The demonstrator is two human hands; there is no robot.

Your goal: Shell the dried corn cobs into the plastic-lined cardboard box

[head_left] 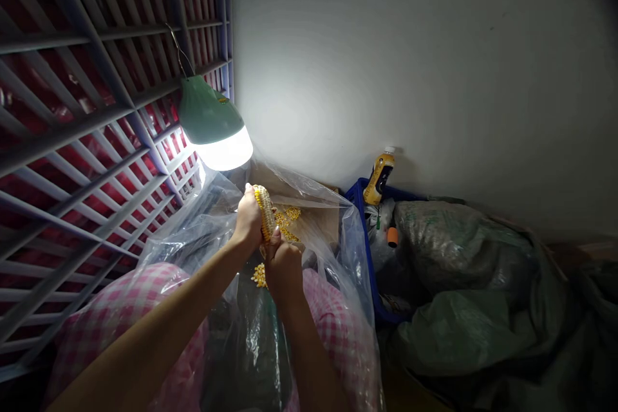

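Note:
My left hand grips the upper end of a yellow corn cob, which stands tilted above a clear plastic bag. My right hand is just below it, with its thumb pressed against the cob's lower part. Loose yellow corn kernels lie in the bag behind the cob, and a second patch of kernels lies under my hands. A piece of cardboard shows through the plastic. Pink gingham cloth lies under the bag on both sides.
A glowing green-topped lamp hangs from a hook on a grey lattice rack at left. To the right are a blue crate, a yellow-labelled bottle and bulging green sacks, all against a white wall.

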